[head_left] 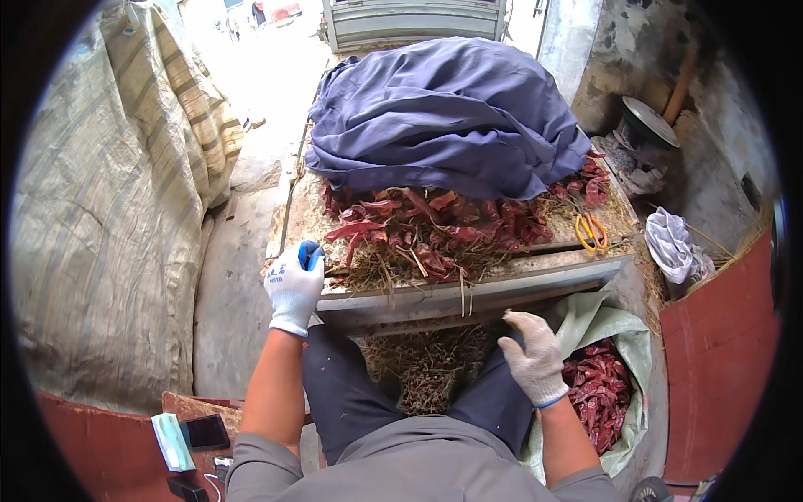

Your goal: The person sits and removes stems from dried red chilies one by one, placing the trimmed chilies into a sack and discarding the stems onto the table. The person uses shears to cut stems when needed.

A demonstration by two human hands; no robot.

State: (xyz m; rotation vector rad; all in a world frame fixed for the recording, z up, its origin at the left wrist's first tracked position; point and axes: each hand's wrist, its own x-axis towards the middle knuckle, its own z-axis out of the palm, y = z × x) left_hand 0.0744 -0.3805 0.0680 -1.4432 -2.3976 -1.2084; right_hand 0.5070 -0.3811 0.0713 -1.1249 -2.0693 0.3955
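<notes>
My left hand (296, 282), in a white knit glove with blue coating and printed marks, is at the table's front left corner. Its fingers are curled, and whether anything is in them is hidden. Over my right thigh, my right hand (533, 357) wears an off-white knit glove; thumb and fingers are apart with nothing between them. Dried red chili peppers (439, 219) with stems lie heaped along the front of the wooden table (292, 226). A purple-blue cloth (439, 119) covers the rear of the heap. Beside my right hand, a pale green woven sack (637, 332) holds more dried peppers (599, 389).
Orange-handled scissors (591, 232) lie at the table's right front. Stem litter (420, 370) covers the floor between my legs. A striped tarp (113, 219) hangs at left. A phone (206, 432) and face mask (172, 442) rest behind my left arm; a red panel (718, 357) stands right.
</notes>
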